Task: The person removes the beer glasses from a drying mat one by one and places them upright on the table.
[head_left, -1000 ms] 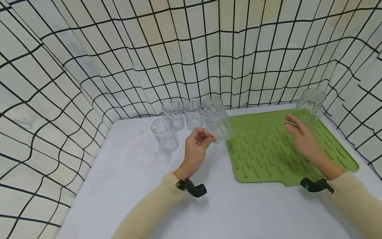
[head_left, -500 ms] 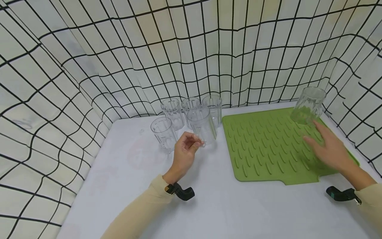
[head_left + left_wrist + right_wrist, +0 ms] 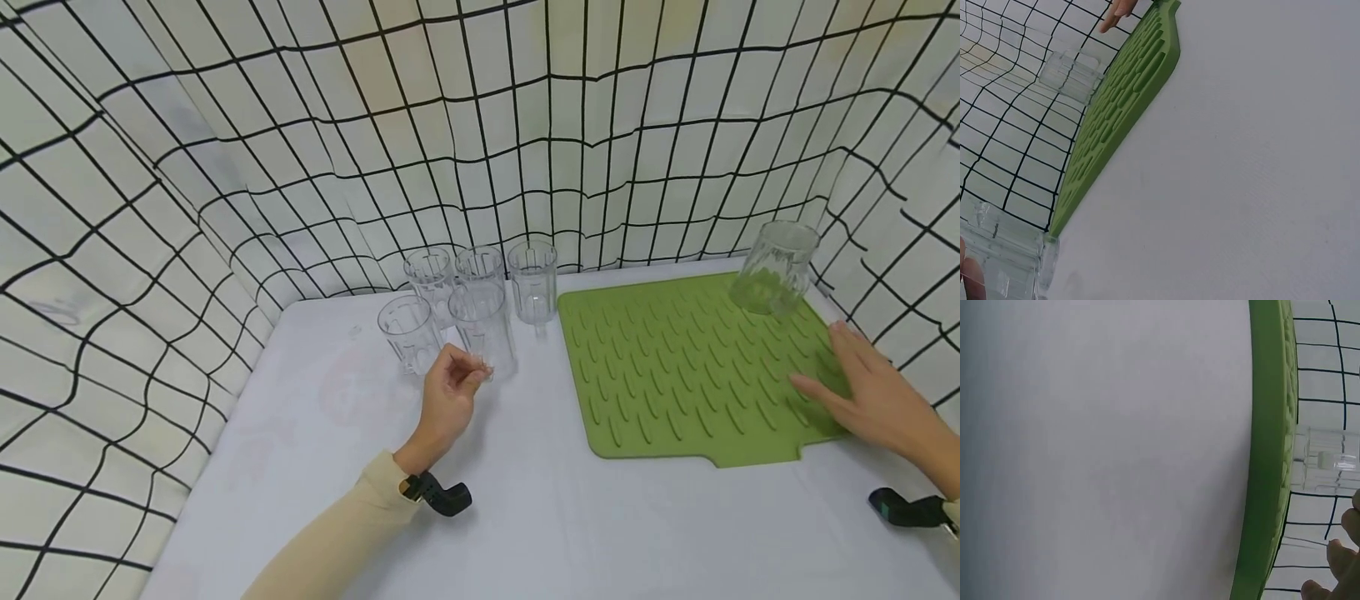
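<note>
My left hand (image 3: 447, 400) pinches the handle of a clear glass mug (image 3: 483, 321), its fingers and thumb together at the mug's lower front. In the left wrist view that held mug (image 3: 1007, 262) fills the bottom left corner. Another glass mug (image 3: 776, 267) stands at the back right of a ridged green drying mat (image 3: 660, 367). Over the mat's right edge is my right hand (image 3: 873, 392), fingers extended and holding nothing. The right wrist view catches its fingertips (image 3: 1341, 556) at the lower right, below the mug on the mat (image 3: 1325, 459).
Behind the held mug, glass mugs (image 3: 534, 283) line the back of the white table (image 3: 570, 517). One more mug (image 3: 408, 333) sits just left of the held one. Black netting (image 3: 570, 167) over white walls encloses the back and both sides.
My left hand has carried its mug left, from the mat's left edge to near the other mugs. My right hand has drawn back to the right, away from the mug on the mat.
</note>
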A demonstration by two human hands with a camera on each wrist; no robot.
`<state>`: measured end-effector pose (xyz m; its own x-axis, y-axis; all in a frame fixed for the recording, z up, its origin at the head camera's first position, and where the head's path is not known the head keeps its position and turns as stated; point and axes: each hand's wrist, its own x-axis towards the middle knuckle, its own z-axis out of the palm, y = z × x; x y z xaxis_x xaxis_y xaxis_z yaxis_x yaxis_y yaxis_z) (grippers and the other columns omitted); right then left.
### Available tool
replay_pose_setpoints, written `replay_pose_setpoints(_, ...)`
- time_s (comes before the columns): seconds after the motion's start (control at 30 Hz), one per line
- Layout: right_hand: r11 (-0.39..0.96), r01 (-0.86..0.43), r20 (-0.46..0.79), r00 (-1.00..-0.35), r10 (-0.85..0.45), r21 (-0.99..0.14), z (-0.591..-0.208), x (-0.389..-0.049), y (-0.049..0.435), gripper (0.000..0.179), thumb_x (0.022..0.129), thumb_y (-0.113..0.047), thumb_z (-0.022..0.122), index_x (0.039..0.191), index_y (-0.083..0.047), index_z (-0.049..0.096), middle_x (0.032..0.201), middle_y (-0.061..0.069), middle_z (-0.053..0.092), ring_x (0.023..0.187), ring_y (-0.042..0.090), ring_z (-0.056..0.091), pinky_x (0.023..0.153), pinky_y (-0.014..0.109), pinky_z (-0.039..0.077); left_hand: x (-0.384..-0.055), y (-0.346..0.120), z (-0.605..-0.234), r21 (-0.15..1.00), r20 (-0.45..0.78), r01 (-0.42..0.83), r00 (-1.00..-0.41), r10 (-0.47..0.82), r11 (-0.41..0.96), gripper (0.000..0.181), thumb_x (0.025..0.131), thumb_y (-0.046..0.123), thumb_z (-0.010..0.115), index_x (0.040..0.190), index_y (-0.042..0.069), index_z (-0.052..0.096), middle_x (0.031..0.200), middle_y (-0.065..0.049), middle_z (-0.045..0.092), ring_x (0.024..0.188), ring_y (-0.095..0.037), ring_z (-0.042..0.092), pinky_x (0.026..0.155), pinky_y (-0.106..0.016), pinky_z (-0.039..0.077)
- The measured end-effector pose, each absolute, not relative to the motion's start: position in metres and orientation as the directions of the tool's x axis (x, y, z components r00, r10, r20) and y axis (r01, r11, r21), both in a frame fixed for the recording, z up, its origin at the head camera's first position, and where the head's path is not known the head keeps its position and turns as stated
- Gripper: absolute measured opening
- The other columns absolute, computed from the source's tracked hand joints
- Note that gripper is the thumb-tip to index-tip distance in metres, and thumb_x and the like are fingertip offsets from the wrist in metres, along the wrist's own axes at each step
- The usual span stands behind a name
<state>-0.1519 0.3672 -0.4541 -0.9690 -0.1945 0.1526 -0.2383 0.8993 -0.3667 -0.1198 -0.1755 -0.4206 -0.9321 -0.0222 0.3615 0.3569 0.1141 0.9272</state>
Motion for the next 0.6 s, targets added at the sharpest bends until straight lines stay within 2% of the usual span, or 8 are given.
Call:
replay_pose_setpoints(0.17, 0.918, -0.239, 0.133, -0.969, -0.206, -0.317, -0.457, -0.15, 0.375, 0.1, 0.104, -0.047, 0.057, 0.161, 0.009, -0.003, 0.167, 0.035, -0.006, 0.156, 0.055, -0.012, 0.127, 0.066, -0.01, -0.119, -0.179, -0.425, 0.931, 0.347, 0.339, -0.937, -0.038, 0.135, 0.013, 0.093, -0.018, 0.059, 0.1, -0.014, 0.049, 0.104, -0.033, 0.058, 0.093, -0.001, 0.067, 0.089, -0.015, 0.059)
replay_pose_setpoints(0.4, 0.943, -0.23, 0.083, -0.973, -0.216, -0.242, -0.46, -0.147, 0.384, 0.103, 0.103, -0.052, 0.056, 0.158, 0.015, 0.001, 0.164, 0.041, -0.002, 0.153, 0.061, -0.008, 0.119, 0.08, 0.007, -0.118, -0.184, -0.43, 0.934, 0.333, 0.324, -0.942, -0.039, 0.149, 0.013, 0.093, -0.018, 0.059, 0.1, -0.013, 0.049, 0.104, -0.032, 0.058, 0.093, -0.001, 0.067, 0.089, -0.015, 0.059)
replay_pose_setpoints(0.6, 0.954, -0.228, 0.022, -0.973, -0.228, -0.196, -0.465, -0.147, 0.391, 0.106, 0.102, -0.054, 0.055, 0.156, 0.019, 0.001, 0.16, 0.047, -0.001, 0.15, 0.065, -0.005, 0.109, 0.084, 0.019, -0.12, -0.188, -0.436, 0.935, 0.325, 0.313, -0.945, -0.047, 0.168, 0.012, 0.093, -0.017, 0.059, 0.099, -0.012, 0.05, 0.103, -0.028, 0.059, 0.093, -0.002, 0.068, 0.088, -0.015, 0.06)
